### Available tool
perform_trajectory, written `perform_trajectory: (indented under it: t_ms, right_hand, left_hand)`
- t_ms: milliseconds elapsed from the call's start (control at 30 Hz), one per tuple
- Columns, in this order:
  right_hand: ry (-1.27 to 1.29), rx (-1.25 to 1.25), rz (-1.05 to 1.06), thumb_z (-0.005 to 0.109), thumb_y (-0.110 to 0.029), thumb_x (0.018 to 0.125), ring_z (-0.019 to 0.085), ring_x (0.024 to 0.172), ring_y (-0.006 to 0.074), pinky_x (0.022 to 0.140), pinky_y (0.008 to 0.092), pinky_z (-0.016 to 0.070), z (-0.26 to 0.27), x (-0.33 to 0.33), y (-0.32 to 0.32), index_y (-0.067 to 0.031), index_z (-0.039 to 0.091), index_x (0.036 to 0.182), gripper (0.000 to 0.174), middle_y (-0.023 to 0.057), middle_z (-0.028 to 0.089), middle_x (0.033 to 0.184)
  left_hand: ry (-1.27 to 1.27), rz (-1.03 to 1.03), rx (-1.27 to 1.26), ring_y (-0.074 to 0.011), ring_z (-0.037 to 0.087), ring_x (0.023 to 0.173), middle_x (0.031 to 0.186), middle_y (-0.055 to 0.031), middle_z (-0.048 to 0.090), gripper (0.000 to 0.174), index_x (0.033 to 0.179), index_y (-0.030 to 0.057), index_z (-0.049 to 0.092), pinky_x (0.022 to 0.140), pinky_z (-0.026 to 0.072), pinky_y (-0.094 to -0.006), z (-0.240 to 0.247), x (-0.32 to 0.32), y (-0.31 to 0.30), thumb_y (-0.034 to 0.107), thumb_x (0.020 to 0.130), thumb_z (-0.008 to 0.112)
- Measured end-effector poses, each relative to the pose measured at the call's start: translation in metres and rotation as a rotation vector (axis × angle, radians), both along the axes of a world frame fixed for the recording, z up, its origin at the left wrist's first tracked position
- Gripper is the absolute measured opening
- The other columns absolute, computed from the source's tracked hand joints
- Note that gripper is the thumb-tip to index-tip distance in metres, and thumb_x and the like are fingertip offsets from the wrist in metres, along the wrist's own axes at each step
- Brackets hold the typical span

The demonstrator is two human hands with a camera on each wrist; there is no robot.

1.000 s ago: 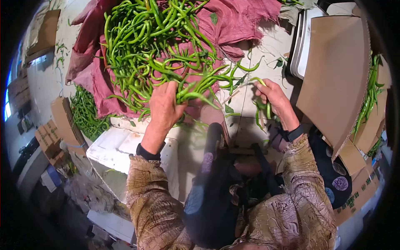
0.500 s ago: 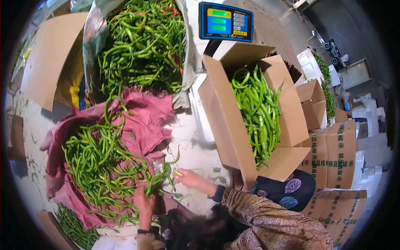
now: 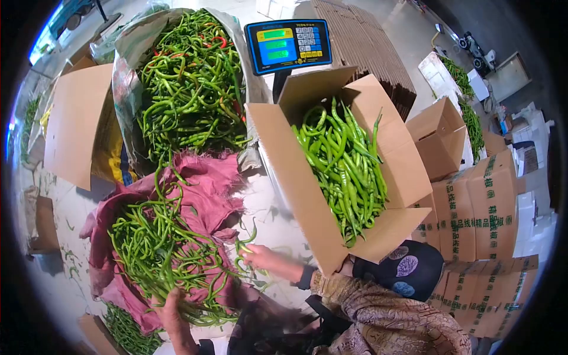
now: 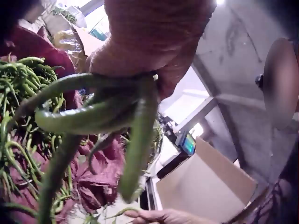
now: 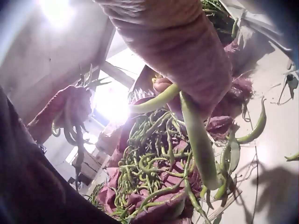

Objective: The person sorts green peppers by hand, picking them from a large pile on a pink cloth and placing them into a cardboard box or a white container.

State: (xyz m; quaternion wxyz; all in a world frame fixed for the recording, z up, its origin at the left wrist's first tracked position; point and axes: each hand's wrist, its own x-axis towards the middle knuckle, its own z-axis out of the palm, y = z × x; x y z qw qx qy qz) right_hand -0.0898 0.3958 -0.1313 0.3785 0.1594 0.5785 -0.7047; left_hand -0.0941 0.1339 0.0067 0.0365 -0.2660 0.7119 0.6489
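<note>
My left hand (image 3: 171, 313) is at the near side of a pink cloth (image 3: 204, 183) spread with green chili peppers (image 3: 145, 242). It grips a bunch of long green chilies (image 4: 84, 119), which hang below the fingers in the left wrist view. To its right, my right hand (image 3: 269, 262) is over the pale floor beside the cloth's edge. The right fingers pinch green chilies (image 5: 198, 140); one points down and another sideways in the right wrist view. A few loose chilies (image 5: 254, 128) lie beneath that hand.
An open cardboard box (image 3: 390, 127) of chilies stands right of the cloth, by a scale display (image 3: 288, 46). A large sack (image 3: 124, 83) full of chilies is behind. Printed cartons (image 3: 467, 207) are stacked at the right. More chilies (image 3: 127, 331) lie at the near left.
The head view has swung right, bringing the box, sack and scale into sight. My left hand with its bunch has moved left along the cloth; my right hand stays near the cloth's right edge.
</note>
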Motion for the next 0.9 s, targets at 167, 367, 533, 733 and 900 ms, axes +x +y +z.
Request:
perform_trajectory:
  t_ms: [167,367,533,733,900]
  right_hand:
    - [0.096,-0.033,-0.142,0.051,-0.035,0.095,0.049,0.062,0.0106,0.053,0.0273,0.041,-0.001,0.003,-0.003,-0.0082,0.054,0.119,0.036,0.0054,0.063,0.085]
    - [0.203,-0.102,-0.132,0.048,-0.029,0.097,0.042,0.062,0.0011,0.053,0.0183,0.0369,0.061,0.002,0.004,-0.0096,0.051,0.126,0.035,-0.0032,0.056,0.079]
    - [0.08,-0.593,-0.199,0.047,-0.017,0.098,0.033,0.048,-0.0004,0.04,0.0148,0.0279,0.154,-0.001,0.025,-0.0005,0.049,0.126,0.033,-0.0032,0.052,0.078]
    - [0.04,-0.958,-0.255,0.041,-0.018,0.101,0.029,0.046,0.0001,0.039,0.0147,0.0229,0.21,0.014,0.033,0.0002,0.05,0.121,0.028,-0.0012,0.049,0.075]
    - [-0.021,-0.97,-0.289,0.039,-0.018,0.102,0.027,0.048,0.0004,0.038,0.0141,0.0235,0.231,0.028,0.042,0.0066,0.046,0.122,0.032,-0.003,0.038,0.074]
  left_hand:
    - [0.038,-0.042,0.177,-0.0137,0.047,0.063,0.066,-0.0026,0.051,0.03,0.076,0.0067,0.055,0.06,0.0365,-0.0267,0.042,-0.007,-0.001,0.034,0.084,0.061]
    - [0.165,-0.168,0.455,-0.0085,0.041,0.063,0.076,0.0028,0.05,0.042,0.113,0.0014,0.057,0.056,0.0328,-0.0251,0.111,-0.003,0.016,0.034,0.087,0.057]
    - [0.323,-0.126,0.499,-0.0099,0.037,0.064,0.074,0.0004,0.04,0.039,0.116,-0.0008,0.048,0.057,0.0319,-0.0253,0.175,0.024,0.052,0.02,0.084,0.055]
    - [0.202,0.051,0.299,-0.0158,0.061,0.084,0.095,-0.0096,0.063,0.038,0.114,0.0018,0.052,0.072,0.0496,-0.0273,0.181,0.084,0.097,0.01,0.079,0.063]
    - [0.024,-0.288,0.316,-0.0081,0.058,0.081,0.099,-0.006,0.066,0.027,0.109,-0.0014,0.06,0.071,0.0476,-0.023,0.135,0.119,0.131,0.004,0.084,0.064]
